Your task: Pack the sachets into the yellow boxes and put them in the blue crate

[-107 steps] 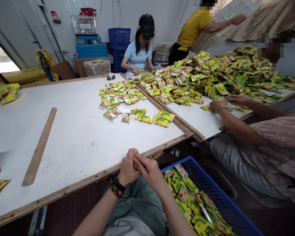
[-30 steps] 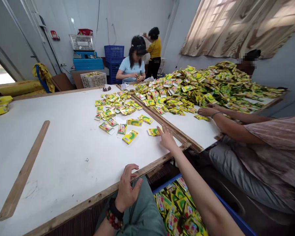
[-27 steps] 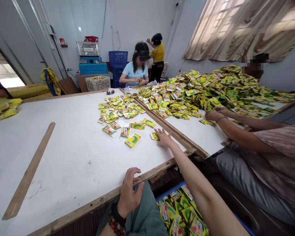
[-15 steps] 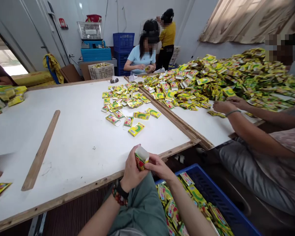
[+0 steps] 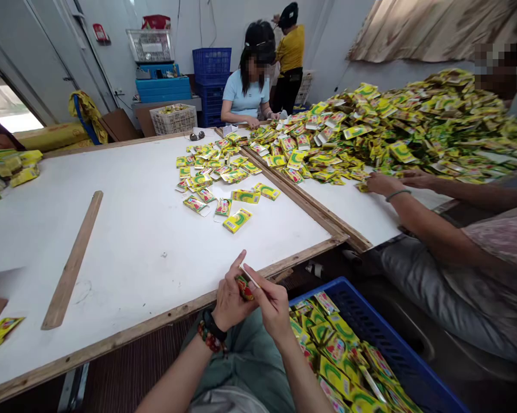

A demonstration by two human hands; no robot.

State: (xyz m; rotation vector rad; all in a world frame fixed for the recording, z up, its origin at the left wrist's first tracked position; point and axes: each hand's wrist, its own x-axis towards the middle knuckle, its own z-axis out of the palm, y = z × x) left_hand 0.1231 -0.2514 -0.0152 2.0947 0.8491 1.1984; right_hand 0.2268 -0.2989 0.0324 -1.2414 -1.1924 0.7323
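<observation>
The person's left hand (image 5: 231, 303) is curling closed and gripping a small sachet (image 5: 245, 288) printed in red, green and yellow, while the right hand (image 5: 271, 305) is pinching the same sachet from the other side. The sachet is sitting between both hands, just above the person's lap and near the table's wooden edge. A thin white strip (image 5: 249, 276) is slanting up from it, though whether it belongs to the sachet is hard to tell. A black wristband and a beaded bracelet (image 5: 210, 336) are circling the left wrist.

Just to the right, a blue plastic crate (image 5: 372, 327) is holding a mass of yellow-green sachets (image 5: 331, 358). Ahead, loose sachets (image 5: 215, 182) are lying scattered across a white table (image 5: 124, 246), with a wooden strip (image 5: 72, 260) lying to their left. A much larger heap of sachets (image 5: 396, 129) is covering the adjoining table. A co-worker's hands (image 5: 383, 183) are resting at the near edge of that heap. Farther off, a co-worker in a pale blue T-shirt (image 5: 245, 97) is sitting at the far end of the table, and another in a yellow shirt (image 5: 289, 51) is standing behind.
</observation>
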